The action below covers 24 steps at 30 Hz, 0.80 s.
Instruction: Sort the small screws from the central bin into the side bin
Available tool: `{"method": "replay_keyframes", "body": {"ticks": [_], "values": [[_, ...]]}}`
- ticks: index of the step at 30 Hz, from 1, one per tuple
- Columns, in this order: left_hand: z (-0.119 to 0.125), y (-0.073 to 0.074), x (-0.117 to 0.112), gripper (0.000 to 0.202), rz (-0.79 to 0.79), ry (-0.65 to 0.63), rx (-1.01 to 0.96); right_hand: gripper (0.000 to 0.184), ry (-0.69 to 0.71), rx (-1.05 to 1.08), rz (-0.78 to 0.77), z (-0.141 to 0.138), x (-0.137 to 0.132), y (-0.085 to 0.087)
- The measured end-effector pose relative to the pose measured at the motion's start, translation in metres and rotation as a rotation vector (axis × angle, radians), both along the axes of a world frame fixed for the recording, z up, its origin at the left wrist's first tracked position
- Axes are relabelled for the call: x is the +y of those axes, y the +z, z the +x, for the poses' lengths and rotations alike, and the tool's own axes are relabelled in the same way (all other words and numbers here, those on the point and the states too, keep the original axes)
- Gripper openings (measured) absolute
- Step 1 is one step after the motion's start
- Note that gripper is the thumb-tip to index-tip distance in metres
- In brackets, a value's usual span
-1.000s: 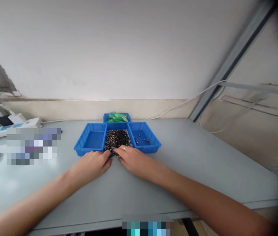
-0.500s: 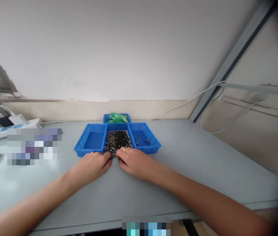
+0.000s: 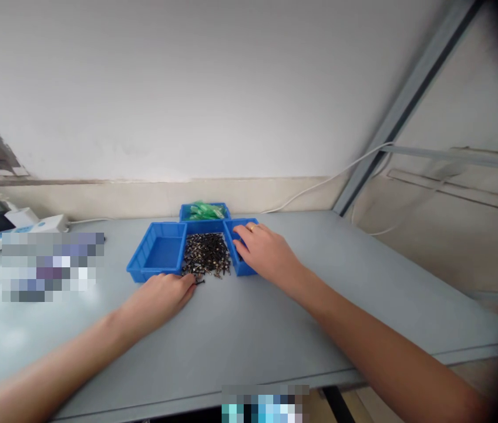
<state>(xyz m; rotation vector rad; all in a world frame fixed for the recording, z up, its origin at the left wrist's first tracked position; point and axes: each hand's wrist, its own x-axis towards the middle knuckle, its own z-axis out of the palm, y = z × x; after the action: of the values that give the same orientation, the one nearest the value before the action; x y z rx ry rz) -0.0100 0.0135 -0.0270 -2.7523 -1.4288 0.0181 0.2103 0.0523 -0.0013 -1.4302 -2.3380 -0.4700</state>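
A heap of small dark and silvery screws point(image 3: 207, 254) lies between two blue bins on the grey table. My left hand point(image 3: 165, 294) rests at the near left edge of the heap, thumb and finger pinched around a dark screw point(image 3: 200, 282) whose end sticks out. Over the right blue bin point(image 3: 244, 269) reaches my right hand point(image 3: 266, 249), its fingers bent but apart, with nothing visible between them. It hides most of that bin's inside. The left blue bin point(image 3: 161, 252) shows a bare floor.
Behind the heap stands another blue bin point(image 3: 182, 212) with green plastic bags point(image 3: 207, 210). A power strip point(image 3: 50, 224) with plugs is at the left, near a blurred-out item point(image 3: 55, 264). A white cable point(image 3: 315, 189) runs along the wall to a metal post point(image 3: 363, 164).
My right hand has moved from the heap's near edge up and right, over the right bin, and its fingers have opened. My left hand has stayed almost in place.
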Motion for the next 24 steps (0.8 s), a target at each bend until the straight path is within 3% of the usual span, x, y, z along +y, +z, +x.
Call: {"method": "replay_keyframes", "body": {"ticks": [2,4,7,9,15,24], "values": [[0.0,0.0,0.0,0.029,0.015,-0.006,0.006,0.023,0.072,0.028,-0.012,-0.002,0.0,0.0],[0.0,-0.001,-0.001,0.028,0.027,-0.01,0.013,0.024,0.258,0.05,-0.036,-0.009,-0.007,-0.001],[-0.001,0.0,-0.002,0.026,0.035,-0.021,0.026,0.021,0.53,0.028,-0.157,-0.024,-0.025,-0.004],[-0.001,0.002,-0.002,0.025,0.015,-0.051,0.024,0.018,0.612,-0.018,-0.243,-0.033,-0.035,-0.009],[-0.003,0.015,-0.003,0.021,-0.075,-0.085,0.022,0.013,0.425,0.059,-0.433,-0.038,-0.04,-0.022],[-0.004,0.019,-0.005,0.022,-0.093,-0.12,-0.022,0.015,0.478,0.026,-0.486,-0.036,-0.03,-0.021]]}}
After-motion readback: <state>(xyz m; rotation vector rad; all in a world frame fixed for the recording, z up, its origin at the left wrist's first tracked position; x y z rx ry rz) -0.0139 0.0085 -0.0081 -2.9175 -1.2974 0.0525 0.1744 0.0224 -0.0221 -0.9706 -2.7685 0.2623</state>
